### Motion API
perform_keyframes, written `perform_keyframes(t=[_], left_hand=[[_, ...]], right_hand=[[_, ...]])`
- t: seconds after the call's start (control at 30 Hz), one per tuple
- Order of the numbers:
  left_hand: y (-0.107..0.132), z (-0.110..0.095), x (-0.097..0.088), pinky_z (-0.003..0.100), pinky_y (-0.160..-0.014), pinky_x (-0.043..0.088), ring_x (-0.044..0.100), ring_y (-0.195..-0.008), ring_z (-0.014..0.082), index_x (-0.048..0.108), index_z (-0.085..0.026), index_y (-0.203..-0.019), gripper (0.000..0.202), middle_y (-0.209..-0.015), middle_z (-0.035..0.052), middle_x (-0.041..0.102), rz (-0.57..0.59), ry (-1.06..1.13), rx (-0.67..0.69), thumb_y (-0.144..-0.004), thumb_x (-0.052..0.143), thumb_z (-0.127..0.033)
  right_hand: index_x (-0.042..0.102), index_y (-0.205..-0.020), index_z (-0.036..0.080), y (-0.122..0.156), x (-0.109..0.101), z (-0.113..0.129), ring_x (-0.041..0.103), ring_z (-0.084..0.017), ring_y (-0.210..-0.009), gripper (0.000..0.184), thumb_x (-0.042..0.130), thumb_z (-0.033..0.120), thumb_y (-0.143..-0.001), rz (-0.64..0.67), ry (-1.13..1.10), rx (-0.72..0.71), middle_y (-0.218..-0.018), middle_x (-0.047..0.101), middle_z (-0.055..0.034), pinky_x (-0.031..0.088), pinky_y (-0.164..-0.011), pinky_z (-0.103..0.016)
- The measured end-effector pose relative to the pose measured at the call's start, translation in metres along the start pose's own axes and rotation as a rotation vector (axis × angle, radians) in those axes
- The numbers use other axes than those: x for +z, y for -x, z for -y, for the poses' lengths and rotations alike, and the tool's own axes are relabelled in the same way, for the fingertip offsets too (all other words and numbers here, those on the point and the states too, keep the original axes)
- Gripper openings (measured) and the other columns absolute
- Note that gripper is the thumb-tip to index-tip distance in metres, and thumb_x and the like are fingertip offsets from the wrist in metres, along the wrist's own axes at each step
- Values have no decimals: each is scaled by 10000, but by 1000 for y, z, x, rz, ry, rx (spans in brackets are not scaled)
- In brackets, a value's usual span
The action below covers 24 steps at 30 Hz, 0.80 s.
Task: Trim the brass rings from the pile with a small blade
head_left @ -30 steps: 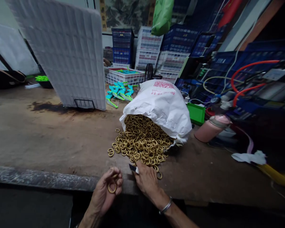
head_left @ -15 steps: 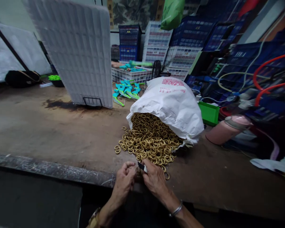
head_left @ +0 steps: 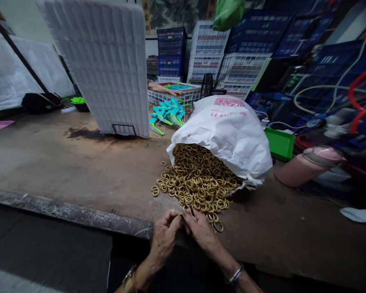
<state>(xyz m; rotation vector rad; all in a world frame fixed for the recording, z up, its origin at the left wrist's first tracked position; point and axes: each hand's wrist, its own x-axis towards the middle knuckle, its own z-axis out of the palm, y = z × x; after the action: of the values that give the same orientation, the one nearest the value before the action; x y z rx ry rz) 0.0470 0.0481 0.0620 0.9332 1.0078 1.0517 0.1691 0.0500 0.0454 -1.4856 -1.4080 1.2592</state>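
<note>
At the table's front edge, my left hand (head_left: 165, 232) is closed in a pinch, with a bit of a gold-coloured ring (head_left: 180, 215) showing at its fingertips. Close against it, my right hand (head_left: 201, 232) is closed around a small knife (head_left: 192, 211); its dark blade points up and its pale handle is mostly hidden by the fingers. The fingertips of both hands meet at the ring. Just beyond them lies a heap of gold-coloured rings (head_left: 198, 183), spilling from the mouth of a white woven sack (head_left: 232, 130) that rests on its side.
A tall white ribbed panel (head_left: 110, 73) stands on the table (head_left: 64, 162) at left. Behind the sack are turquoise and green plastic pieces (head_left: 169, 110) and a white crate (head_left: 189, 97) with another person's hand (head_left: 172, 92) over it. A pink bottle (head_left: 308, 167) and green tray (head_left: 279, 143) stand right.
My hands have come together, fingertips meeting, and the knife blade has turned more upright. The other person's hand no longer holds up a turquoise piece. The whole view has shifted slightly.
</note>
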Motion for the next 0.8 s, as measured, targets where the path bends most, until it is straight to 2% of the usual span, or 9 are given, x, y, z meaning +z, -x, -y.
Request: perform_keyframes(t=[0.07,0.17,0.33,0.47,0.7,0.8], left_hand=[[0,0,1,200,-499,351,466,-508,96,543,-148,-614,229,-537,-11,553,24,-18,-1,-732,570,-343],[-1,1,-1,181,-442,302,409,-459,64,542,-142,-638,235,-550,-21,535,53,-12,-79,-716,593,-358],[-1,6,-8,171,-345,161,255,-346,30,479,-166,-637,325,-454,-83,390,126,40,-214,-723,554,-470],[0,9,-10,169,-346,148,239,-354,30,459,-171,-648,341,-461,-90,357,160,114,-219,-725,541,-493],[2,10,-11,163,-361,152,236,-379,21,435,-172,-668,316,-545,-74,412,151,158,-189,-747,536,-460],[2,10,-12,160,-366,164,254,-387,24,433,-176,-679,313,-562,-71,426,129,143,-183,-748,531,-465]], right_hand=[[440,-602,184,-1,1,-5,359,-72,-446,373,376,489,-808,17,-37,33,-470,396,67,304,-464,-192],[455,-597,179,-3,1,-9,396,-78,-460,363,392,472,-802,-3,-79,62,-483,440,54,328,-484,-198],[477,-627,180,-4,-1,-1,406,-89,-520,260,452,402,-761,-69,26,15,-530,449,55,340,-515,-201],[485,-631,182,-3,-2,5,410,-93,-551,208,459,353,-746,-82,72,-23,-550,447,53,341,-533,-198],[500,-686,183,-4,-2,2,444,-96,-528,192,412,325,-780,-21,-50,24,-557,487,44,349,-514,-194],[508,-702,184,-1,-3,3,465,-110,-543,219,380,333,-800,-91,96,-8,-563,505,32,350,-529,-202]])
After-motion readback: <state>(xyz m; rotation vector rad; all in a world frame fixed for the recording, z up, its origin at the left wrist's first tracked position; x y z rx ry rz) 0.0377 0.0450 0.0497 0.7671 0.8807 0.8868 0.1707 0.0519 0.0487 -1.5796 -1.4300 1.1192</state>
